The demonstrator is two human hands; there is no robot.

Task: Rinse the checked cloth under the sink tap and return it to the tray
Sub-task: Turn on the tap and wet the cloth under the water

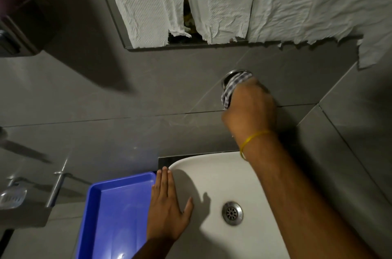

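Checked fabric is seen bunched in the right hand (250,108), which is raised against the grey tiled wall (127,99) above the sink (212,173). The checked cloth (232,86) is gripped by closed fingers and pressed against a round metal fitting (230,74) set in the wall; whether this is the tap or its control cannot be told, since most of it is hidden behind the cloth and hand. No running water is visible, and the basin around the drain (232,213) looks dry, so the rinse is judged not yet begun, or only about to begin.

The left hand (167,212) is laid flat on the sink's left rim, its fingers spread and straight, nothing held. Just beside it, to the left, the blue tray (95,205) is seen on the bench (61,235), with nothing in the part of it that is in view; its near end is cut off by the frame edge.

As far as can be judged, the cloth is out of the tray and up at the wall fitting, which is the first part of the task. Still left are the wetting and rinsing under the flow, probably some squeezing over the basin, and the carrying of the cloth back across the sink rim to be laid in the tray.
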